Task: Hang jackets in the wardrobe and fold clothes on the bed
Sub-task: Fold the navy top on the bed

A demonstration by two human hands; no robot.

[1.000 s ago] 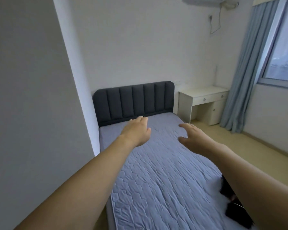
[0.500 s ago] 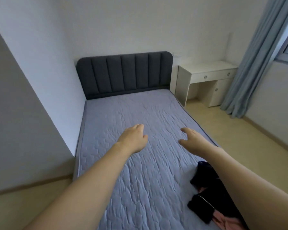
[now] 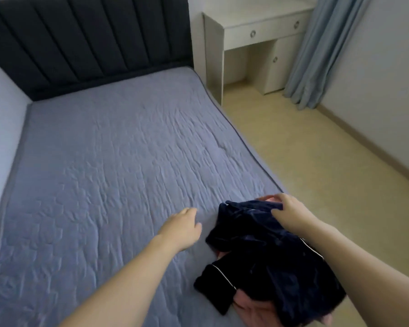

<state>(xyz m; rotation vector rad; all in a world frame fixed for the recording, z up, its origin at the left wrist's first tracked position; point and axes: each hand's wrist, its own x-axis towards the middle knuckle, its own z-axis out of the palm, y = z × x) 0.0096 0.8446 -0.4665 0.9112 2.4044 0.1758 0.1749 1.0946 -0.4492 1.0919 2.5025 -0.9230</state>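
- The right hand [image 3: 291,214], in the air half a second ago, now closes its fingers on the dark navy garment [image 3: 269,260] heaped on the bed [image 3: 118,166] near its right edge
- The left hand [image 3: 181,228] hovers open just beside it, so folding looks about to begin

No text, label, brand, number or sign can be read anywhere in this view. The dark garment [image 3: 269,256] under the right hand [image 3: 291,214] shows only thin white piping, with no lettering. The desk [image 3: 253,27] far beyond the hands bears plain round knobs and nothing written.
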